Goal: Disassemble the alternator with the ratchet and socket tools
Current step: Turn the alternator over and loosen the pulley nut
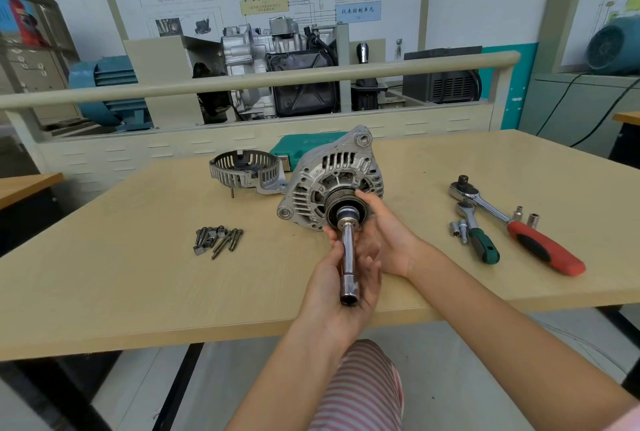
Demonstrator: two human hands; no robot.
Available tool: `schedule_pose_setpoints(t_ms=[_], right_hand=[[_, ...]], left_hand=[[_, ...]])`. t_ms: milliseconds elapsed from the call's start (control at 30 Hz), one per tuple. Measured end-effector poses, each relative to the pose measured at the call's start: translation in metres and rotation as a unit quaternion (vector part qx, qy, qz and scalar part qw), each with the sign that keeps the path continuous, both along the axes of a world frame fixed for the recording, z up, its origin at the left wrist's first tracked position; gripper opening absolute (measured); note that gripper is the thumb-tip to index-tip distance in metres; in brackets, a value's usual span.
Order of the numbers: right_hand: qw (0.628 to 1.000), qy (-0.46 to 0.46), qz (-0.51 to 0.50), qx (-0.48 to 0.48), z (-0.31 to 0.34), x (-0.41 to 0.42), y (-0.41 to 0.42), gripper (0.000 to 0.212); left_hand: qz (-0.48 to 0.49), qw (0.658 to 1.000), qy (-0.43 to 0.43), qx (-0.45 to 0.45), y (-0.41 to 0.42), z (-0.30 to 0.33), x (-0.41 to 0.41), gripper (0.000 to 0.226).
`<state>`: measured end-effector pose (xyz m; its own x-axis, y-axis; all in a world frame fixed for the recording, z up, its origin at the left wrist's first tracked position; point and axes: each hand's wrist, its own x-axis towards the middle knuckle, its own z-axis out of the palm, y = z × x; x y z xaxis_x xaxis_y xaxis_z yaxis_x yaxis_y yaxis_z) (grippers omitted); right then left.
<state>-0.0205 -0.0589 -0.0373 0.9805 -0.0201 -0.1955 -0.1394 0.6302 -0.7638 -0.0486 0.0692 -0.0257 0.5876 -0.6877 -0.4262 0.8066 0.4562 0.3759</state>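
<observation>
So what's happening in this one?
A person is taking apart an alternator on a wooden table. The left hand holds a long socket seated on the pulley, while the right hand steadies the pulley. A removed cover and bolts lie left; two ratchets lie right, unused.

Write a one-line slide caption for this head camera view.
Left hand seats a long socket on the alternator pulley, right hand steadying; two ratchets lie unused.

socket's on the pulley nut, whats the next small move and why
Probably reach for the red-handled ratchet: the long socket sits on the alternator pulley, its drive end bare, held in the left hand, while the right hand steadies the pulley.
</observation>
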Motion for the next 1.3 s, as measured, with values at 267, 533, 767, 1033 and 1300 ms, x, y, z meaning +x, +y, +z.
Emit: schedule_pose_setpoints(t_ms=[267, 533, 767, 1033, 1300], right_hand=[[1.0, 0.004, 0.004, -0.012, -0.002, 0.002, -0.002, 0.064], [1.0, 0.005, -0.011, 0.012, -0.001, 0.001, -0.001, 0.06], [0.999, -0.001, -0.005, 0.051, 0.0, -0.006, 0.004, 0.068], [0.992, 0.038, 0.007, 0.118, -0.005, -0.014, 0.008, 0.056], [0.976, 0.134, 0.073, -0.153, 0.01, -0.011, 0.023, 0.058]], left_hand=[[0.003, 0.997, -0.068, 0.039, -0.003, -0.003, 0.005, 0.017], [-0.073, 0.995, -0.066, 0.03, 0.003, 0.0, 0.011, 0.024], [-0.155, 0.963, -0.185, 0.121, 0.035, 0.003, 0.035, 0.027], [-0.187, 0.762, -0.505, 0.359, 0.08, 0.008, 0.064, 0.035], [-0.207, 0.507, -0.739, 0.392, 0.097, 0.024, 0.092, 0.013]])
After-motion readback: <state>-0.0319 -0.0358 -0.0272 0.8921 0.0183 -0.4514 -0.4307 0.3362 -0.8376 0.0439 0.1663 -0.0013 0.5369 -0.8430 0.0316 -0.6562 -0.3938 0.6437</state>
